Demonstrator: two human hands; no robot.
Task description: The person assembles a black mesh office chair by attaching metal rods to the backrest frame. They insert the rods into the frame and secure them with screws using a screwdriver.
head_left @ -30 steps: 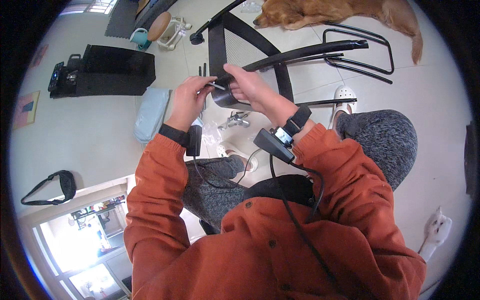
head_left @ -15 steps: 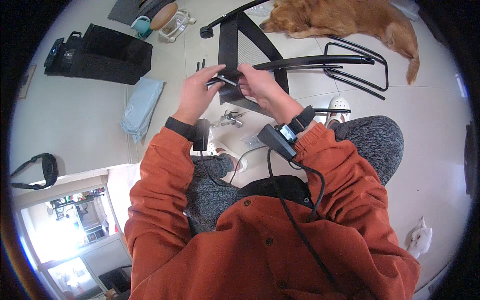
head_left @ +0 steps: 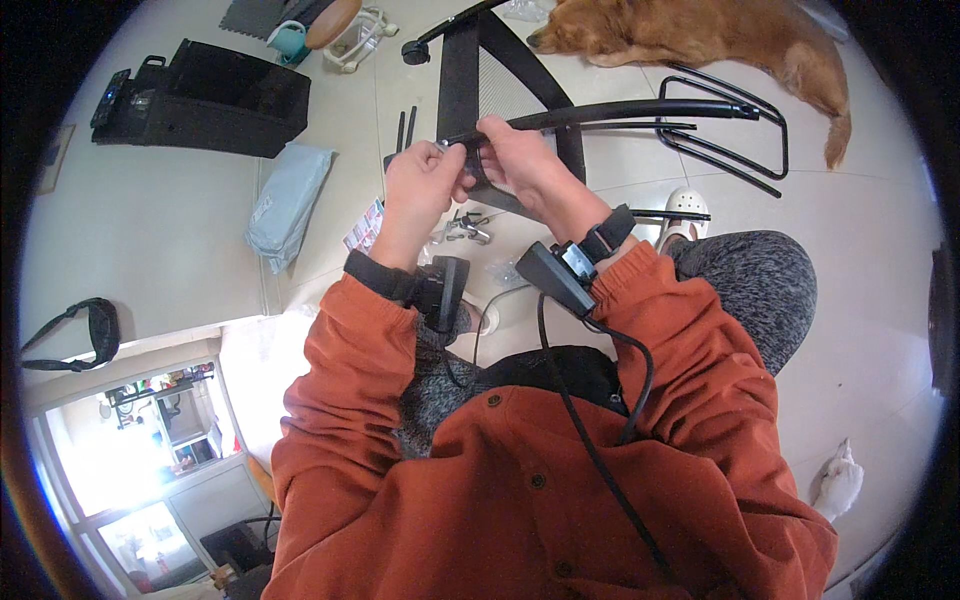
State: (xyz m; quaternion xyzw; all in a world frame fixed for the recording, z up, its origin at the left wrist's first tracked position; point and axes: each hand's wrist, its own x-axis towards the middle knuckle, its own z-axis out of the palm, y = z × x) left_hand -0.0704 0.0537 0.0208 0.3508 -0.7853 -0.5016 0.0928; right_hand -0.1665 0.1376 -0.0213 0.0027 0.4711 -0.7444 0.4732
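Observation:
A black chair frame (head_left: 458,85) with a mesh panel (head_left: 505,85) lies in front of me, and a curved black tube (head_left: 650,110) runs across it to the right. My left hand (head_left: 425,185) is closed in a pinch at the tube's left end. Between its fingers shows a bit of a thin silver metal tool (head_left: 441,146), like a hex key; the rest is hidden. My right hand (head_left: 525,165) is wrapped round the same end of the tube, thumb on top, steadying it against the frame's edge.
Loose metal hardware (head_left: 466,227) lies on the floor below my hands, near a printed sheet (head_left: 365,225). A brown dog (head_left: 690,35) lies beyond a black tubular frame (head_left: 770,140). A grey plastic parcel (head_left: 290,205) and a black box-shaped appliance (head_left: 215,100) are at left; a white animal (head_left: 838,482) is at lower right.
My left hand has turned and closed in toward the right hand; the silver tool, plainly visible before, is now mostly covered. The tube's left end has come up into my right hand's grip.

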